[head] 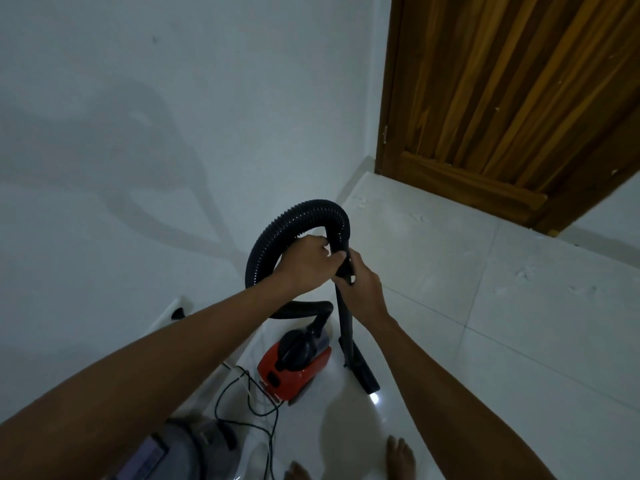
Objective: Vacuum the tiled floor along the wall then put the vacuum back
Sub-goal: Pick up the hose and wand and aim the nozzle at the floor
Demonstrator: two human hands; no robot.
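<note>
A small red and black vacuum (294,367) sits on the white tiled floor (502,306) close to the white wall (173,133). Its black ribbed hose (301,211) arches up in a loop to a black rigid tube (346,320), which stands nearly upright. The tube ends in a flat black floor nozzle (365,374) resting on the tiles. My left hand (310,263) grips the hose end where it meets the tube. Just below it, my right hand (362,289) is closed round the top of the tube.
A brown wooden door (502,98) stands in the far right corner. A thin black power cord (249,400) loops on the floor beside the vacuum. A grey appliance (180,448) sits at the lower left. My bare feet (400,459) are at the bottom edge.
</note>
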